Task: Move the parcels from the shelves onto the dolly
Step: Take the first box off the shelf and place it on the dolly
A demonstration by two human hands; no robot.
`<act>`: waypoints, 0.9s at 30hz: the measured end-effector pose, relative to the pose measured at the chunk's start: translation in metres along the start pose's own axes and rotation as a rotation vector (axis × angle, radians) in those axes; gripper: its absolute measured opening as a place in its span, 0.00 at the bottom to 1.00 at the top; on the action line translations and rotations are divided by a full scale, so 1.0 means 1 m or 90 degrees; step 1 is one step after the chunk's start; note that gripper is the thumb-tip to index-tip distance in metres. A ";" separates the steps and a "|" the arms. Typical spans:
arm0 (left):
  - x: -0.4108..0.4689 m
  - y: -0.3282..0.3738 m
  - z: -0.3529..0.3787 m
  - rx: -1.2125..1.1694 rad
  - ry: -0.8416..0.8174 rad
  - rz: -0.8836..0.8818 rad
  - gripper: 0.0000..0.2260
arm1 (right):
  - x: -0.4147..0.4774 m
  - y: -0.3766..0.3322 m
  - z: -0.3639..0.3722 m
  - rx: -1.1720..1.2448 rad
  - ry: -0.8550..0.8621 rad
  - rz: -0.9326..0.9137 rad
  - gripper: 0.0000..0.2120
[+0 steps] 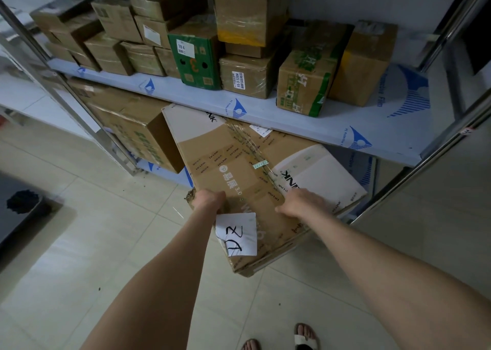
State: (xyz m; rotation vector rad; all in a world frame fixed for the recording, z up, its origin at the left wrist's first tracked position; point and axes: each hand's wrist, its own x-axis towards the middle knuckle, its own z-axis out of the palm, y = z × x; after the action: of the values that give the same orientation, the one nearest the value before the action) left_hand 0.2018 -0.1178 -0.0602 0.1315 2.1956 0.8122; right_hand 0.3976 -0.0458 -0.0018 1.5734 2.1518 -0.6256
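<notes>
- There is only one view. The camera sits on the person's head.
- It looks forward and down. The shelves fill the top half of the frame and the floor fills the bottom half.
- It is close. Both arms start at the bottom edge, and the feet show at the very bottom.

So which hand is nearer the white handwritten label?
Left. The left hand grips the box edge just above the label; the right hand rests on the box top, farther off to the label's right.
</notes>
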 end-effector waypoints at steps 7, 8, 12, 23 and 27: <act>0.001 0.009 0.017 -0.011 0.111 -0.045 0.37 | 0.050 0.024 -0.041 0.034 0.162 0.034 0.23; 0.003 0.010 0.020 -0.014 0.121 -0.043 0.38 | 0.059 0.028 -0.043 0.033 0.161 0.041 0.25; 0.011 0.014 0.024 -0.017 0.164 -0.056 0.39 | 0.090 0.039 -0.046 0.063 0.133 0.084 0.38; 0.023 0.016 0.019 -0.024 0.186 -0.076 0.35 | 0.113 0.054 -0.048 0.109 0.134 0.090 0.51; 0.028 0.000 0.004 -0.047 0.177 -0.087 0.38 | 0.098 0.051 -0.041 0.068 0.093 0.106 0.53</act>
State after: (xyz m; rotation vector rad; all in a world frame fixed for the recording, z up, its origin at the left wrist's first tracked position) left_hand 0.1855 -0.1063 -0.0803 -0.1762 2.3987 0.8748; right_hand 0.4161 0.0671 -0.0293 1.8855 2.0908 -0.5962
